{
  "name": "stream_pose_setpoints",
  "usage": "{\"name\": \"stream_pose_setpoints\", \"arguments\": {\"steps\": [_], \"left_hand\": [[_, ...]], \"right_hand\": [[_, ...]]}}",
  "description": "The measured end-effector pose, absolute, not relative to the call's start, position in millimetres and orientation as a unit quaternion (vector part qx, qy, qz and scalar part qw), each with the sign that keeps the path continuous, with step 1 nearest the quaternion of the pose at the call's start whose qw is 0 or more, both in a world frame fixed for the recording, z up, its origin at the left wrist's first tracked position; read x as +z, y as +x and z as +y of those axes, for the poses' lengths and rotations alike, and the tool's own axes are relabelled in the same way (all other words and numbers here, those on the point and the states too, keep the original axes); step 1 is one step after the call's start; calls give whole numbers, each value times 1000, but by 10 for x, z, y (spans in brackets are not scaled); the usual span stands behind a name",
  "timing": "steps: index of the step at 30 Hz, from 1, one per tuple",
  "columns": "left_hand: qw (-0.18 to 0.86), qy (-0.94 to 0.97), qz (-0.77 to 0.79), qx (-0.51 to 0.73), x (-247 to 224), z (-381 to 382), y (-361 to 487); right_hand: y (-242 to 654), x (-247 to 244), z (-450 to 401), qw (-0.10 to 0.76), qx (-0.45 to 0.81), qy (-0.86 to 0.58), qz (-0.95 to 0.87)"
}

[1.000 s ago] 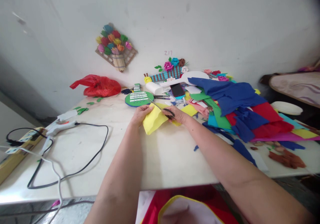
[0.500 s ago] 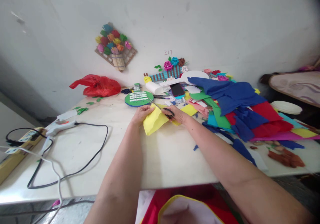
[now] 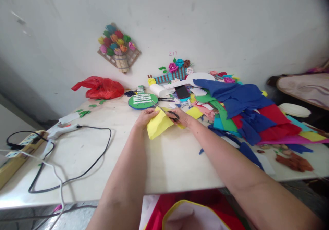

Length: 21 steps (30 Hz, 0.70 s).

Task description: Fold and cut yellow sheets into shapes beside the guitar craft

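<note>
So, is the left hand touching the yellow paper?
Touching. The head view shows the left hand gripping the yellow paper by its edge.

Sheet [image 3: 157,124]: plain yellow
Scissor handles [image 3: 174,115]: black
Round cutout [image 3: 143,102]: green, blue rim, white bars
Bag [image 3: 104,88], nine o'clock: red
Panel [image 3: 169,77], twelve o'clock: turquoise, brown stripes
Flowers [image 3: 115,40], eleven o'clock: red, orange, pink, blue
Top sheet [image 3: 235,98], three o'clock: blue

Compared with the first picture, the yellow sheet [image 3: 158,125] between the left hand [image 3: 147,116] and the right hand [image 3: 182,117] has shifted very slightly, its loose lower corner now a touch lower. The head view has also moved a little, so the flower decoration [image 3: 117,45] on the wall and the red bag [image 3: 104,88] appear marginally farther left in it.
</note>
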State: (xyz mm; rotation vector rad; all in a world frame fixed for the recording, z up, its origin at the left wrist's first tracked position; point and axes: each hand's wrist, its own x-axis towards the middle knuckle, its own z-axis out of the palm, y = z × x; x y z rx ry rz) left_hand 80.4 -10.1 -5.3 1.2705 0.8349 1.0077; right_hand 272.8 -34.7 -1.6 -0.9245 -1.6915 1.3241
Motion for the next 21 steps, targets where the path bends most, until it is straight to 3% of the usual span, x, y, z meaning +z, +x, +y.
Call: {"name": "stream_pose_setpoints", "arguments": {"steps": [10, 16, 18, 21], "left_hand": [[602, 543, 381, 446, -61, -81, 813], [555, 524, 401, 507, -57, -54, 815], [539, 523, 407, 521, -51, -50, 817], [525, 517, 410, 537, -37, -54, 826]], "right_hand": [[2716, -36, -284, 445, 485, -390, -644], [2883, -96, -99, 538, 389, -525, -533], [2966, -113, -69, 495, 281, -626, -534], [3051, -85, -104, 351, 80, -739, -569]]}}
